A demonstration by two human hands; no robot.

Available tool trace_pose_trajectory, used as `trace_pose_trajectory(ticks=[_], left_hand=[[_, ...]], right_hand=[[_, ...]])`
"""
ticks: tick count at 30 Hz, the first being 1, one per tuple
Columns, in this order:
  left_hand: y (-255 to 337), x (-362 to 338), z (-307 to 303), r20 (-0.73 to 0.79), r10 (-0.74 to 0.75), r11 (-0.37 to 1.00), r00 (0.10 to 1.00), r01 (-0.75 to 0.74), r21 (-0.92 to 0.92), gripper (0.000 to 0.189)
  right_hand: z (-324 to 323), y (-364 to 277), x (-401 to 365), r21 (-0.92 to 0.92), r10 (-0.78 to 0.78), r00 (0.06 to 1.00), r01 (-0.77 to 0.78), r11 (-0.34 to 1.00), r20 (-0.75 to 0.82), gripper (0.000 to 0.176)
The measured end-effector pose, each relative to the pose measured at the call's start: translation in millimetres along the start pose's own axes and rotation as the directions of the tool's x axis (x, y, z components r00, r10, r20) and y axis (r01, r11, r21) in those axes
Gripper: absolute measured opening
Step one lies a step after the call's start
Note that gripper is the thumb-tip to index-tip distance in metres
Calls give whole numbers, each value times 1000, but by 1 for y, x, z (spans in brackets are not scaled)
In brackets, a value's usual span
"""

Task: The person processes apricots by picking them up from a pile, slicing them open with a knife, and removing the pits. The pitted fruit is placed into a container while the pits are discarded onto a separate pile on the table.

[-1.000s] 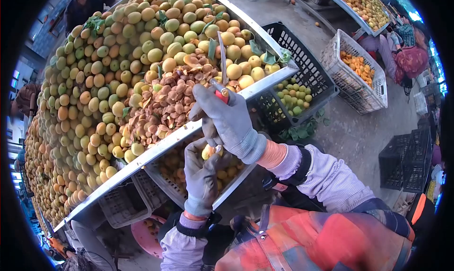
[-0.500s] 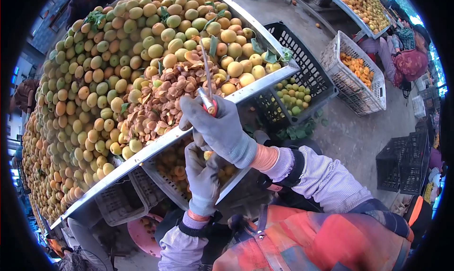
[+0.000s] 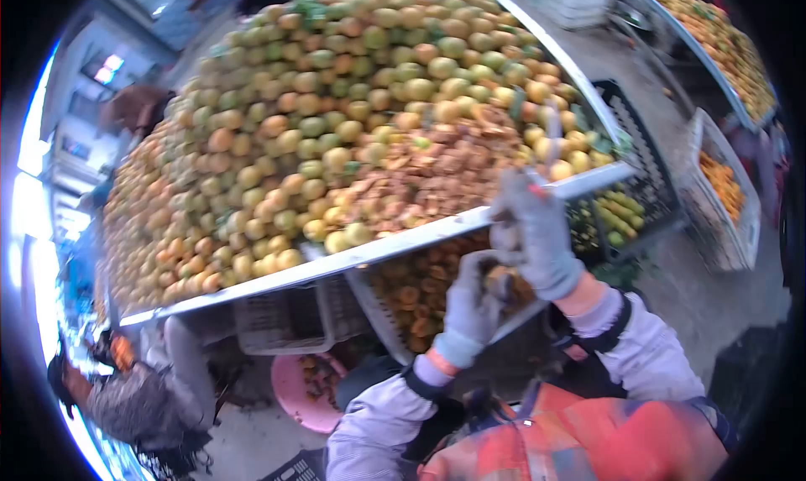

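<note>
My right hand (image 3: pixel 537 237), in a grey glove, is closed around a knife (image 3: pixel 552 133) whose blurred blade points up over the tray's edge; a bit of red handle shows. Just below and to the left, my gloved left hand (image 3: pixel 472 305) is curled, its fingers around what looks like an apricot (image 3: pixel 502 278), mostly hidden and smeared by motion. Both hands are in front of the metal rim (image 3: pixel 403 239) of a big tray heaped with apricots (image 3: pixel 336 133). A pile of brown pits (image 3: pixel 437 170) lies on the near part of the heap.
Under the rim sits a crate of apricot halves (image 3: pixel 407 300). A pink basin (image 3: pixel 294 410) stands on the floor. At right are a black crate with green fruit (image 3: pixel 620 216) and a white crate (image 3: pixel 739 244) holding orange fruit. Another person (image 3: pixel 151 405) is at lower left.
The view has swung left, so tray and hands appear farther right, and it is blurred. My hands stay close together at the rim, the knife still in the right one.
</note>
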State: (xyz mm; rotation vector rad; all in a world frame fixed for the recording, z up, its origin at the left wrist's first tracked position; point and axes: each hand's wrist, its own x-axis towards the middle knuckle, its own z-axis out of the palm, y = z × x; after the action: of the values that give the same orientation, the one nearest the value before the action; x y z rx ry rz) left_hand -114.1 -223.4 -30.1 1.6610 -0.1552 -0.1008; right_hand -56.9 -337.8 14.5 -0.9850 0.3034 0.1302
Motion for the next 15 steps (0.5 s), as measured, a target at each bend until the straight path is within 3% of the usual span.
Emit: trace_pose_trajectory(ticks=[1, 3, 4, 5, 7, 11, 13, 15], left_hand=[[-15, 2, 0, -9, 96, 995, 995, -96, -12, 21], [-28, 0, 5, 61, -71, 936, 996, 88, -341, 26], [-20, 0, 3, 109, -171, 883, 979, 201, -425, 29], [-12, 0, 2, 170, -266, 806, 949, 316, -500, 32], [-16, 0, 0, 207, -266, 773, 942, 337, -538, 41], [-16, -1, 1, 233, -227, 773, 946, 320, -548, 32], [-11, 1, -1, 258, -246, 730, 935, 353, -586, 26], [-6, 1, -1, 245, -259, 726, 934, 355, -589, 24]], right_hand=[[-4, -4, 4, 16, 37, 999, -37, 999, 7, 37], [4, -5, 0, -107, -72, 997, 70, 992, -12, 44], [4, -5, 1, -76, -11, 999, 8, 997, -42, 44], [-1, -8, 4, -15, 33, 999, -33, 999, 22, 43], [-8, -5, 9, 34, 55, 996, -58, 998, 77, 40], [-18, 3, 17, 178, 124, 987, -142, 974, 107, 37], [-23, 5, 23, 318, 215, 962, -259, 912, 168, 36], [-25, 8, 25, 353, 196, 959, -259, 899, 205, 35]])
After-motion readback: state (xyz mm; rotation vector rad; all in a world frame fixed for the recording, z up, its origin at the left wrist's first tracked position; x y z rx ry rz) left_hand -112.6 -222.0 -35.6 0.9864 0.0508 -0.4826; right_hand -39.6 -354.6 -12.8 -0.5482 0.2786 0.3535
